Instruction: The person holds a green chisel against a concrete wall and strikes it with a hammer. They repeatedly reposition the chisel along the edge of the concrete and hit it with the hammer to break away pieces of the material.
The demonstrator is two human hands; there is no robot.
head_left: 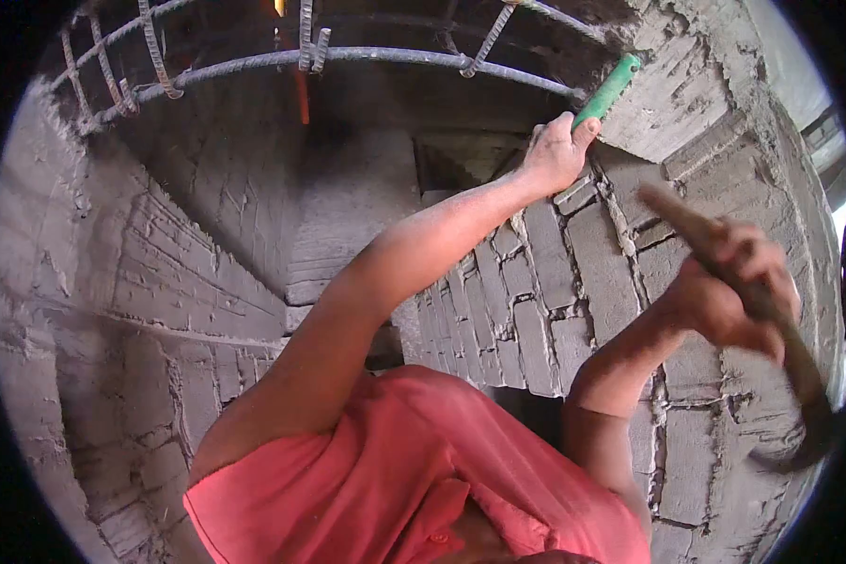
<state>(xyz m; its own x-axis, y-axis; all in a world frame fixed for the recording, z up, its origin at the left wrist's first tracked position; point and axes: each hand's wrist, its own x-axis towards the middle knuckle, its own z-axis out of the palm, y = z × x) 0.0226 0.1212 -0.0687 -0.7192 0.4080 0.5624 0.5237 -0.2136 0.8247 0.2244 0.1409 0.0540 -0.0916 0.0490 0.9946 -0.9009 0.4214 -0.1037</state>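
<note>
My left hand is closed around the lower end of a green handle, at the upper right. The handle's far end lies close to the rough concrete edge near the rebar. What tool it belongs to I cannot make out. On the right, my right hand grips a hammer by its wooden handle. The hammer's dark, curved head hangs low at the far right, and both hand and hammer are blurred by motion. One end of the wooden handle sticks out past my fingers toward the green handle.
Ribbed steel rebar crosses the top, tied with short crossbars. A brick wall with rough mortar joints fills the right side. Grey plastered masonry stands on the left. An orange strip hangs behind the bars.
</note>
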